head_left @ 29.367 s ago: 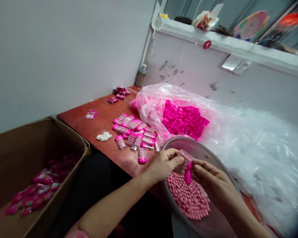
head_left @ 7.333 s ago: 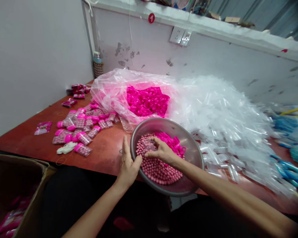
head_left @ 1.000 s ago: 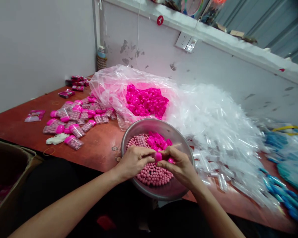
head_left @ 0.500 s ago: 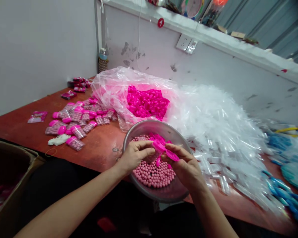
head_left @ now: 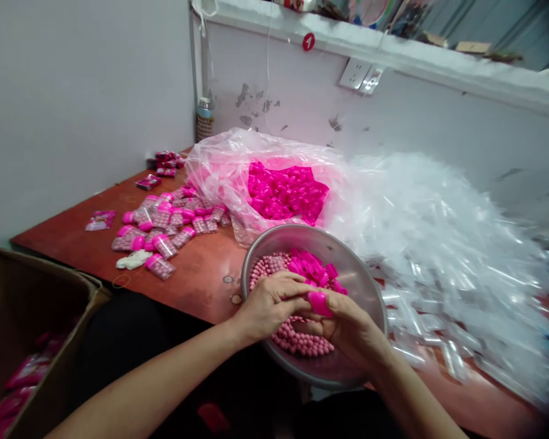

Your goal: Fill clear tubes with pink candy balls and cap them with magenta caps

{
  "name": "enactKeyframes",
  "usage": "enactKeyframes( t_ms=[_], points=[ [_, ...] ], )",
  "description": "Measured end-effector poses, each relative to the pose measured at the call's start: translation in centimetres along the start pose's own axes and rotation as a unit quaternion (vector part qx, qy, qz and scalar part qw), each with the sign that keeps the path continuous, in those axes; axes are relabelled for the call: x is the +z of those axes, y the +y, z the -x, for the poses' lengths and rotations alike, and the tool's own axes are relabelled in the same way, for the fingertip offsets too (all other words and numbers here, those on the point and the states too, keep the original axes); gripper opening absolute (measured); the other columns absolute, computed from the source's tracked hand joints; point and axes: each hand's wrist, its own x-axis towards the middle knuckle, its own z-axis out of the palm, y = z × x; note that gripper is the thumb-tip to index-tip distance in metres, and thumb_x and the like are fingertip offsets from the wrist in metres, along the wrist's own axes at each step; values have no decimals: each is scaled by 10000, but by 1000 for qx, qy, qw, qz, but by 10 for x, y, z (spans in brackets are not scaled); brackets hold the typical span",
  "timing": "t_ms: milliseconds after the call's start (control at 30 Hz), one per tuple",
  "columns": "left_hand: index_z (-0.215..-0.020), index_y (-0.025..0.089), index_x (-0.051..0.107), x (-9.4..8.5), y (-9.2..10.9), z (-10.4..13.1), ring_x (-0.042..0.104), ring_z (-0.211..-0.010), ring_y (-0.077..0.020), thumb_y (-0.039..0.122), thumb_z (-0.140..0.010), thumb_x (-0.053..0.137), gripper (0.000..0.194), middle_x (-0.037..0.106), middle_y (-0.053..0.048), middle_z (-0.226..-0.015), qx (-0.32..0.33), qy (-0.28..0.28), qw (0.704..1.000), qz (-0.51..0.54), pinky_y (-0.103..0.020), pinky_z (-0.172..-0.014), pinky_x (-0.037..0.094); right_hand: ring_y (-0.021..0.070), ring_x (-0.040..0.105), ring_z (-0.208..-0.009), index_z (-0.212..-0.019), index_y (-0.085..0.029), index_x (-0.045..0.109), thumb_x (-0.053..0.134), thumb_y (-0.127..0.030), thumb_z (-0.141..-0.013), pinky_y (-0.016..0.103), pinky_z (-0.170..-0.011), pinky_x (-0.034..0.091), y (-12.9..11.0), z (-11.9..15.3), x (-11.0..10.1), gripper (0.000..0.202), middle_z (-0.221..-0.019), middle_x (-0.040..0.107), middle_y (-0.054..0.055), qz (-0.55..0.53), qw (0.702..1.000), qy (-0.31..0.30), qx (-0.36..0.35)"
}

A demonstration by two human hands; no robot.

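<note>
Left hand (head_left: 268,305) is pointing rightward, its fingers curling together; what they are pinching I cannot tell. Round pink beads (head_left: 302,344) are lying beneath. At its fingertips, the glossy, rounded pink cap (head_left: 319,303) is sitting between both hands, nearer the right hand (head_left: 352,323), which is pinching it above the smooth metal bowl (head_left: 371,296); I'm finding its long axis hidden.

Single head-worn view, facing forward and down, close above the metal bowl (head_left: 359,274), wall (head_left: 407,119) farther off (shelf (head_left: 421,67) slanting)
</note>
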Motion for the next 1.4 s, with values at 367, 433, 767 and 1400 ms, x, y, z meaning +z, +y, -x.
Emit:
enactKeyframes(
  t_ms=[367, 433, 767, 1400],
  points=[
    [-1033, 186, 672, -18, 6, -7, 634, -927, -197, 224, -789, 579, 263, 697, -47, -991, -45, 66, 996, 32, -309, -866, 486, 216, 649, -832, -1041, -175, 592, 625, -505, -722, 347, -667, 553, -14, -20, 7, 460, -997, 659, 113, 91, 994, 53, -10],
    [-1033, 181, 669, -45, 7, -23, 641, -917, -210, 273, -766, 609, 289, 700, -43, -984, -53, 144, 988, 16, -331, -855, 504, 205, 637, -864, -1088, -200, 558, 605, -545, -723, 313, -641, 552, -31, -20, -5, 504, -1090, 618, 118, 172, 980, 82, -52],
    [-1153, 165, 582, -131, -23, -46, 562, -1093, -217, 264, -755, 611, 411, 618, -71, -1167, 6, 276, 934, -226, -384, -989, 415, 177, 604, -768, -870, -173, 652, 568, -303, -804, 284, -681, 443, -17, -30, -32, 168, -836, 667, 45, 685, 722, 51, -85],
    [-1062, 167, 639, -56, -13, 0, 630, -957, -169, 235, -820, 529, 274, 683, -51, -1037, -19, 142, 970, -195, -282, -868, 481, 236, 599, -803, -1049, -130, 500, 508, -504, -798, 293, -649, 420, 17, -74, 6, 450, -916, 630, 120, 852, 522, -20, -41]
  ],
)
